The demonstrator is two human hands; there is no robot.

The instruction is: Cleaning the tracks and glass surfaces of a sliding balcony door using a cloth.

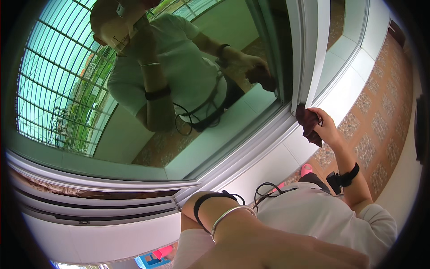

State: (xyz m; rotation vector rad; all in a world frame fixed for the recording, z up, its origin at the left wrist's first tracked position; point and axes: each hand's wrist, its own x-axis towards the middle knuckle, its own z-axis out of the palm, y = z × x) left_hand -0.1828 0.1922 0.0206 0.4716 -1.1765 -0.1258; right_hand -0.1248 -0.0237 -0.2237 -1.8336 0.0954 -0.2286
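Note:
My right hand point(326, 129) grips a crumpled dark maroon cloth point(308, 126). The cloth touches the foot of the upright white window frame point(300, 57), by the corner above the white tiled sill point(285, 158). To the left spreads a large pane of dark reflective glass point(201, 141), mirroring the person in a pale shirt with one hand raised to the head. My left hand point(289, 252) is bent up close to the camera and fills the lower foreground. A silver bangle point(231, 212) circles that wrist. Its fingers run out of clear sight, so their grip is hidden.
Sliding-window tracks point(100, 205) run along the lower left. A blue plastic stool point(151, 260) with something pink on it stands below. Pebble-patterned floor tiles point(366, 151) lie at the right. A black cable point(265, 188) loops at my waist, and a pink shoe point(306, 169) shows beneath.

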